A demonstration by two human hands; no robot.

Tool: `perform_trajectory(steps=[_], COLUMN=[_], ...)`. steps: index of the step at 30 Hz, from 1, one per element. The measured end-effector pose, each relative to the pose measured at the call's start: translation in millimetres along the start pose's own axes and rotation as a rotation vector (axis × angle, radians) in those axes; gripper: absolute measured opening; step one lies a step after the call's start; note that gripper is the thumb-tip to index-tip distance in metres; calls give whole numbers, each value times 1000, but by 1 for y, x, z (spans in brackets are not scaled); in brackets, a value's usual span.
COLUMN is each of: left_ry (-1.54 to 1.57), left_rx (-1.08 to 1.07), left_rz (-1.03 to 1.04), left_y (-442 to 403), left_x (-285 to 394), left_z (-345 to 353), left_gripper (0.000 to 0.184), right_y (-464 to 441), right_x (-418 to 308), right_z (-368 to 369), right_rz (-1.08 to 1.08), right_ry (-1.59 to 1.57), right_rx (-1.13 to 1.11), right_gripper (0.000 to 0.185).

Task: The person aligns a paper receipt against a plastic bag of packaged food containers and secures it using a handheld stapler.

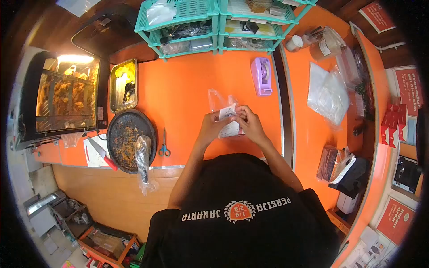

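Note:
Over the orange counter, my left hand (212, 126) grips a white printed paper slip (229, 129), which looks like a receipt. The fingers of my right hand (250, 123) are closed at the slip's right edge, meeting my left fingertips. A clear plastic bag (216, 99) lies just beyond and partly under the slip; something reddish shows beneath the slip, too covered to name. To the upper right of my hands stands a purple tape dispenser (262, 77). Scissors (164, 144) with blue handles lie to the left of my left arm.
On the left are a round dark tray (119, 154) with crumbs and a plastic-wrapped utensil (143, 156), a red-handled knife (102, 153), a metal tray (134, 99) and a lit food cabinet (67, 123). Green racks (215, 31) stand at the back. Plastic bags (328, 96) lie on the right.

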State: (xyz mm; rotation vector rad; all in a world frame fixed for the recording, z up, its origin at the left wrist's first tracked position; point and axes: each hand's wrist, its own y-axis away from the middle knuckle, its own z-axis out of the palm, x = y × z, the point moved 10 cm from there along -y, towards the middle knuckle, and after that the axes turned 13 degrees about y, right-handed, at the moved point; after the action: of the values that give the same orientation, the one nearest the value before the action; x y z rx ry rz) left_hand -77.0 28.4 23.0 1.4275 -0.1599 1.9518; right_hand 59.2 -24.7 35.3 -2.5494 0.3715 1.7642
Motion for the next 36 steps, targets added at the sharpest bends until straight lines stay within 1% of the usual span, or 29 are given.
perform_trajectory(steps=[4, 8, 10, 11, 13, 14, 15, 16, 17, 18, 19, 20, 21, 22, 23, 24, 25, 26, 27, 28, 29, 30, 31, 32, 33, 34, 35, 36], left_ry=[-26, 62, 89, 46, 2, -40, -81, -81, -2, 79, 78, 60, 40, 38, -20, -78, -78, 57, 192, 191, 47, -96, -96, -83, -71, -71, 52, 176], left_rx=[-44, -48, -44, -56, -70, -73, -74, -72, -58, -43, -44, -26, -10, -15, -19, -22, -22, 3, 27, 24, -30, -83, -83, -74, -64, -61, -26, 9], left_rz=[-6, -15, -8, 13, 29, 61, 93, 90, 89, 84, 78, -2, -79, -78, -37, 7, 8, -90, -189, -190, -193, -195, -196, -111, -25, -22, -59, -95], left_y=[3, 6, 6, 5, 5, 5, 6, 6, 4, 5, 5, 2, -1, -3, -4, -5, -6, -6, -6, -6, -8, -8, -7, -7, -7, -5, -4, -3], left_x=[-3, -6, -7, -3, 1, 5, 9, 7, 5, 1, -3, -13, -22, -20, -15, -10, -15, -28, -42, -37, -33, -30, -29, -20, -10, -7, -6, -7], left_z=[0, 6, 8, 9, 12, 14, 15, 15, 14, 13, 10, 4, -1, 1, 3, 4, 1, -7, -13, -14, -10, -6, -2, 2, 6, 8, 7, 7], left_gripper=[28, 26, 26, 26, 25, 26, 26, 26, 26, 27, 27, 27, 28, 28, 30, 32, 32, 36, 40, 40, 43, 46, 46, 46, 46, 46, 43, 40], right_y=[2, 3, 4, 4, 6, 6, 7, 7, 4, 4, 6, 7, 5, 4, 6, 7, 8, 9, 10, 10, 10, 9, 9, 10, 10, 10, 10, 11], right_x=[8, 6, -5, -3, 3, 2, 4, 3, 2, 4, 9, 10, 2, -3, -1, -2, -3, -1, -3, -7, -6, -2, 3, 6, 11, 15, 18, 23], right_z=[-1, -4, -4, -5, 2, 1, 0, -1, -2, -2, -1, 1, -2, -7, -8, -13, -17, -15, -12, -11, -11, -12, -13, -12, -11, -12, -11, -10], right_rz=[83, 117, 89, 90, 155, 158, 166, 172, 171, 208, 246, 247, 167, 87, 89, 55, 21, 19, -20, -58, -57, -13, 31, 31, 53, 73, 70, 97], right_ry=[-32, -31, -234, -236, -231, -232, -152, -72, -74, -40, -6, -8, -56, -103, -103, -5, 94, 93, 95, 99, 100, 111, 121, 121, 171, 221, 222, 200], right_rx=[-56, -94, -114, -111, -218, -216, -207, -199, -197, -205, -214, -212, -154, -96, -92, -47, -3, -3, -10, -16, -13, 5, 22, 20, 32, 44, 42, 19], right_gripper=[33, 39, 43, 43, 39, 39, 36, 33, 33, 38, 44, 44, 48, 53, 53, 54, 56, 56, 53, 50, 50, 46, 42, 42, 34, 27, 27, 23])
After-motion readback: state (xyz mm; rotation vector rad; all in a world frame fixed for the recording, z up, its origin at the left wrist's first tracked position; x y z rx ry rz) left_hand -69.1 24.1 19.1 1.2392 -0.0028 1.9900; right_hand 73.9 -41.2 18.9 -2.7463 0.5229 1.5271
